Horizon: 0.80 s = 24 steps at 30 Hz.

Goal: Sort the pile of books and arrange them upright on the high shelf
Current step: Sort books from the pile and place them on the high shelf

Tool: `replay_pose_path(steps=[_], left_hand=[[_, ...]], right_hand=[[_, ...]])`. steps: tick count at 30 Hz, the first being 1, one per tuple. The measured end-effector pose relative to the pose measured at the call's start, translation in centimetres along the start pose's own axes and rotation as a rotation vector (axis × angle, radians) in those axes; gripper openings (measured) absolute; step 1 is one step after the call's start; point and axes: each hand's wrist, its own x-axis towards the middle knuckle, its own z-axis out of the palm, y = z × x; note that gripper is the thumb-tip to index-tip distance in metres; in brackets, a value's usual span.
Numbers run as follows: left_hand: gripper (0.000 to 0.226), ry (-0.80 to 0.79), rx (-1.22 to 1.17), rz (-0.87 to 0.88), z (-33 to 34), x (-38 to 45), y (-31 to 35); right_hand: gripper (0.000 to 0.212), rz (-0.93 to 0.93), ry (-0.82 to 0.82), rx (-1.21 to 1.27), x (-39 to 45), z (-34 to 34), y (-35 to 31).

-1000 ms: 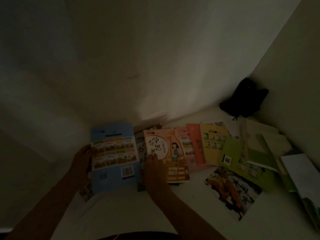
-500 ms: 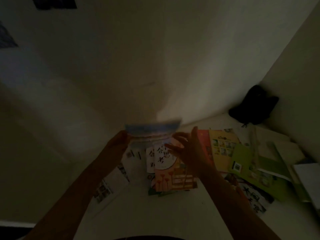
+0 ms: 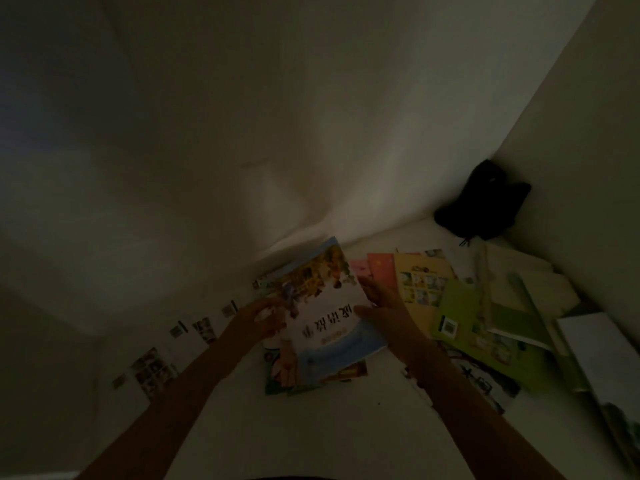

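Observation:
A thin blue-edged picture book (image 3: 322, 313) lies face up over a small stack of books (image 3: 311, 379) on the white surface. My left hand (image 3: 258, 318) holds its left edge, and my right hand (image 3: 381, 306) grips its right edge with the thumb on the cover. Pink and yellow books (image 3: 420, 282) fan out to the right, then a green book (image 3: 460, 327). Dim light hides fine detail.
A white booklet (image 3: 156, 365) with small photos lies to the left. More books (image 3: 588, 344) pile up at the far right, and an illustrated book (image 3: 485, 386) lies under my right forearm. A black object (image 3: 485, 202) sits in the back corner against the walls.
The blue book, held up by my left hand, was lifted edge-on, flipped over and lowered onto the stack. My right hand left the orange book and took the blue book's right edge.

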Motion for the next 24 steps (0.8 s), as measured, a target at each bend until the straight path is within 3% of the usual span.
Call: replay_pose_path(steps=[2, 4, 7, 12, 15, 17, 19, 21, 22, 24], left_hand=[[0.039, 0.098, 0.109, 0.033, -0.4, 0.4, 0.0], [0.052, 0.143, 0.233, 0.055, -1.3, 0.9, -0.2], [0.054, 0.150, 0.439, 0.020, -1.7, 1.1, -1.5], [0.051, 0.269, 0.040, -0.446, -0.6, 1.0, -3.0], [0.056, 0.271, -0.206, -0.555, -0.1, 0.9, -4.2], [0.062, 0.259, -0.258, -0.572, 0.3, 1.0, -4.9], [0.066, 0.233, -0.293, -0.559, 1.0, 1.2, -5.0], [0.062, 0.248, -0.329, -0.551, 2.1, 1.7, -4.2], [0.062, 0.232, -0.341, -0.520, 2.6, 1.9, -3.5], [0.080, 0.187, -0.332, -0.470, 3.4, 2.2, -2.7]], right_hand=[[0.055, -0.019, -0.193, -0.180, 0.6, -0.9, -1.5], [0.058, -0.017, -0.355, -0.570, 2.0, -1.4, -3.3], [0.057, -0.092, -0.431, -1.125, 4.6, -0.2, -4.7], [0.050, -0.348, -0.566, -1.692, 7.5, 4.9, -4.4], [0.048, -0.582, -0.716, -1.886, 8.6, 7.5, -2.4], [0.055, -0.656, -0.622, -1.815, 8.7, 7.6, -0.2], [0.060, -0.625, -0.204, -1.520, 8.1, 6.1, 2.2], [0.055, -0.372, 0.288, -1.010, 6.1, 3.7, 4.5], [0.066, -0.172, 0.390, -0.778, 4.8, 2.5, 5.4], [0.101, 0.052, 0.366, -0.541, 3.2, 0.7, 7.4]])
